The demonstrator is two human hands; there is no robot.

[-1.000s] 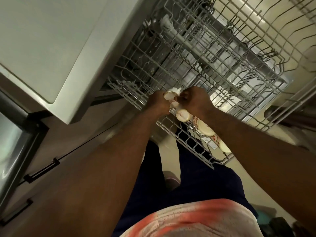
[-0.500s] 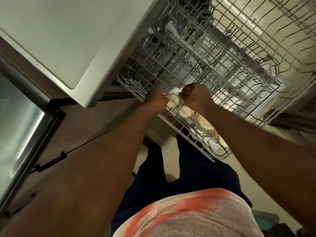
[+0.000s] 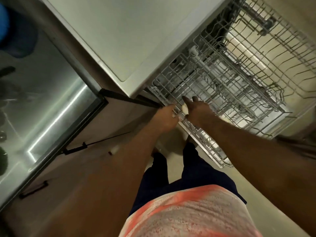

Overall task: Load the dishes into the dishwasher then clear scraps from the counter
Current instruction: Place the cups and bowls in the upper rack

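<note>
both bare arms reach straight forward from the near chest. the left hand curls its fingers round the near rim of the pulled-out wire dishwasher rack. just right of it, the right hand lies wide, fingers splayed straight over a pale dish in the rack's near-left corner. a second rack lies farther right.
</note>
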